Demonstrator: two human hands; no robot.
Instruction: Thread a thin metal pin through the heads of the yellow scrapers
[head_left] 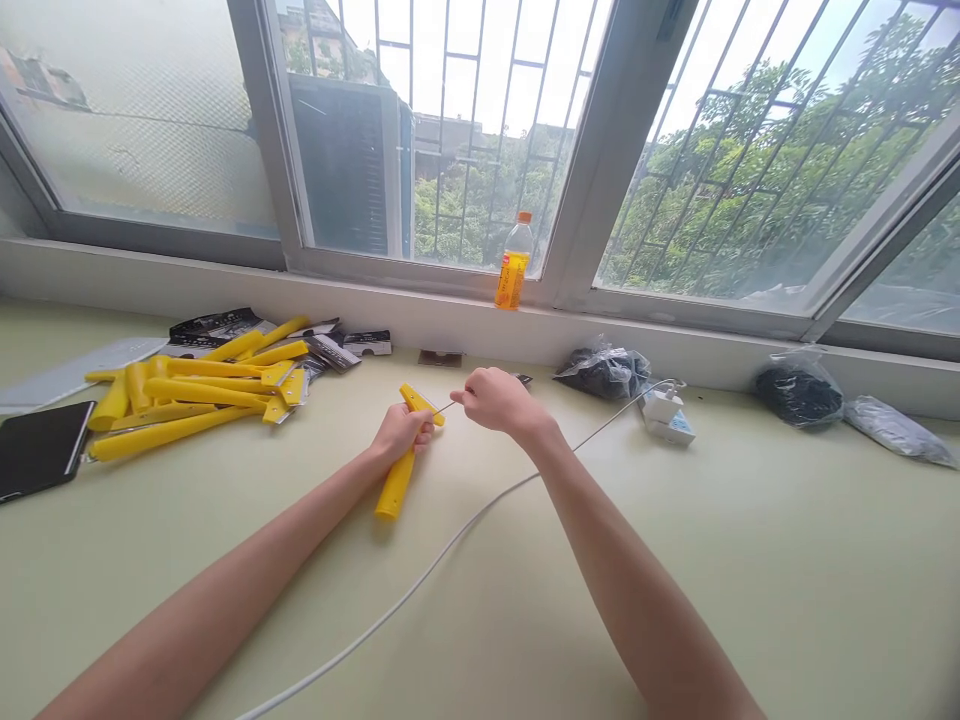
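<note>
My left hand (405,432) is wrapped round a yellow plastic tool (396,487) with a long handle and a wider head, held over the pale table. The handle points toward me and the head points away. Just right of it, my right hand (491,398) is closed on a thin metal rod (445,408), whose far end meets the tool's head near my left fingers. My right fist hides the rest of the rod.
Several yellow tools (202,385) lie piled at the left beside a black tablet (43,450). A white cable (450,545) crosses the table under my right forearm to a charger (662,405). Bagged black items (604,372) and a bottle (514,265) stand near the window.
</note>
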